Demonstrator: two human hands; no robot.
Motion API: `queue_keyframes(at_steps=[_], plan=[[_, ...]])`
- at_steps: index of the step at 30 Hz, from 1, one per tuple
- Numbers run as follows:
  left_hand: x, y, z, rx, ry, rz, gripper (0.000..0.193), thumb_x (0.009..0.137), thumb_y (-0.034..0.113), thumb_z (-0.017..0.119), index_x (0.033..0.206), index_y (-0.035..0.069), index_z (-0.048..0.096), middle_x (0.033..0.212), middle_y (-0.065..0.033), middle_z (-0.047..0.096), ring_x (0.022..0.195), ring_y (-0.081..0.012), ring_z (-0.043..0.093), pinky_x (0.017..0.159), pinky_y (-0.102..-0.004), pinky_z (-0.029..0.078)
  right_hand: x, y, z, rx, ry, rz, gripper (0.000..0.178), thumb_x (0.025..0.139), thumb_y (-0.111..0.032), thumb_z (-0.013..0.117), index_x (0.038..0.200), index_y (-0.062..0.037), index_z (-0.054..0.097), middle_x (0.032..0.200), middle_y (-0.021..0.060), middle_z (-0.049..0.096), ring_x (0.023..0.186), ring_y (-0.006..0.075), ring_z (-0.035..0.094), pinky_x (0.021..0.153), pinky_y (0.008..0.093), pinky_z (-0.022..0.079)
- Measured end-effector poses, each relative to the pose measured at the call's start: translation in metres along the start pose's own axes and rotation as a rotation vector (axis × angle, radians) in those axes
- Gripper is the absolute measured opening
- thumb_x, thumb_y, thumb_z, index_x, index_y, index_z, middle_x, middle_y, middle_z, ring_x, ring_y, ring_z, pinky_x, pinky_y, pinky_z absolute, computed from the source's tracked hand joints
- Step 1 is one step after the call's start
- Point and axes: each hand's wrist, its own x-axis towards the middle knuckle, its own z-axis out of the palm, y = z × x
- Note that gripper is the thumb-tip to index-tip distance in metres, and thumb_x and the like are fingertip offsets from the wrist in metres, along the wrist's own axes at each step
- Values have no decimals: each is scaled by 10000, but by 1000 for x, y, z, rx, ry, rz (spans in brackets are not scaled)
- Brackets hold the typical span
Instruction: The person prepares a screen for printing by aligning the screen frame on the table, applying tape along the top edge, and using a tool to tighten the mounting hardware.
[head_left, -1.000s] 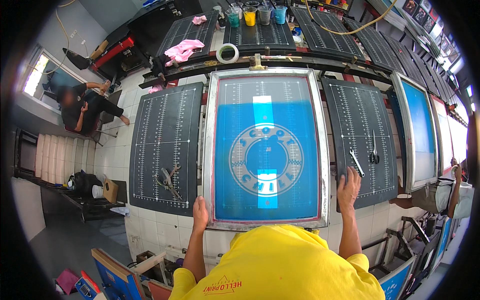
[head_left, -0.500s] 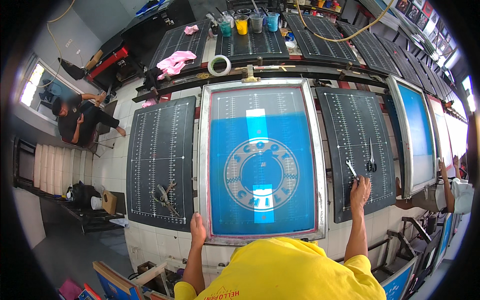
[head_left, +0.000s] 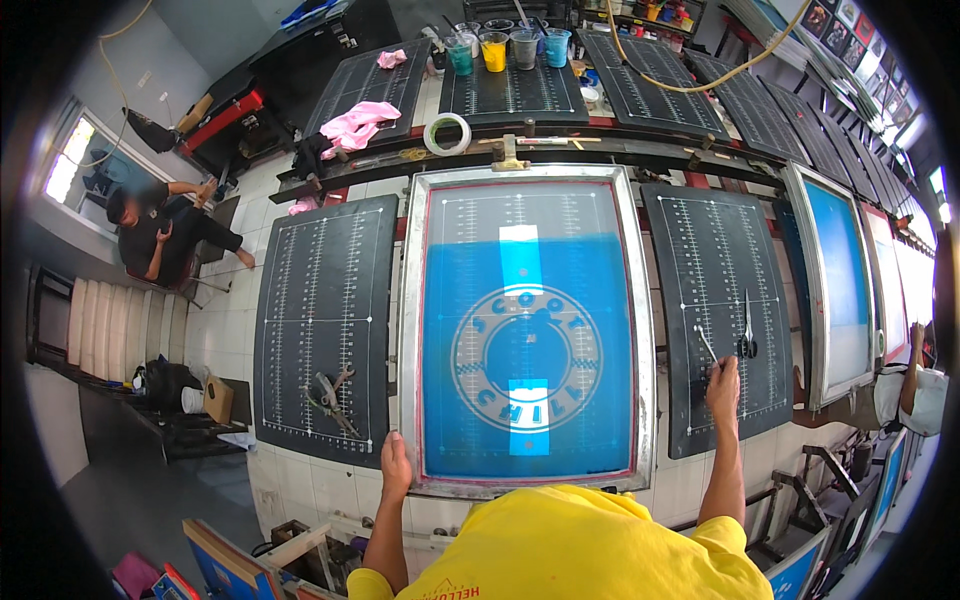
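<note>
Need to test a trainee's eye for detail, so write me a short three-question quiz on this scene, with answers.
1. Where is the yellow-shirted person's left hand?
A) On the pink cloth
B) At the left side of the metal frame
C) Inside a cup

2. True or false: their right hand is over the black board left of the frame.

3. What ring-shaped thing lies just beyond the frame's far edge?

Key: 1. B. 2. False; it is over the right board, by the wrench. 3. A roll of tape.

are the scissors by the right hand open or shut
Shut, it seems: the scissors show one narrow line of blade above black handles, no gap visible.
</note>
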Motion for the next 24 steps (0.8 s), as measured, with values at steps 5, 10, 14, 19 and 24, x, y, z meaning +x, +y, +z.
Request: queue_keyframes(at_steps=[5, 10, 14, 19, 24], plan=[[1, 1, 2, 172, 22, 12, 463, 1008, 302, 348, 1084, -96, 571, 1014, -311, 607, 976, -442, 576, 866, -446, 444, 42, -61, 3, 387, 8, 86, 69, 921, -37, 514, 972, -16, 472, 720, 51, 476, 643, 138, 432, 598, 305, 396], [9, 36, -16, 447, -107, 16, 414, 974, 277, 389, 976, -71, 613, 915, -325, 615, 896, -481, 591, 806, -496, 469, 92, -126, 13, 426, -62, 5, 93, 910, -81, 536, 972, -14, 552, 699, 27, 495, 618, 107, 426, 568, 280, 365], [31, 88, -28, 669, -57, 18, 354, 936, 285, 486, 886, -23, 653, 796, -251, 650, 774, -450, 628, 700, -499, 497, 125, -186, 27, 451, -112, -110, 134, 907, -92, 545, 995, 4, 577, 705, 50, 548, 622, 112, 455, 572, 286, 383], [122, 158, -9, 425, 119, 236, 301, 939, 289, 531, 947, 8, 637, 767, -213, 662, 752, -403, 653, 668, -456, 507, 154, -244, 54, 504, -193, -235, 143, 900, -65, 536, 1012, 12, 580, 714, 116, 577, 619, 154, 510, 583, 306, 421], [256, 189, 49, 82, 93, 501, 322, 952, 233, 526, 1132, -24, 596, 1039, -234, 651, 989, -345, 644, 828, -408, 498, 170, -286, 87, 542, -258, -303, 134, 896, -78, 553, 1004, -4, 579, 588, 92, 477, 520, 149, 432, 502, 323, 348]])
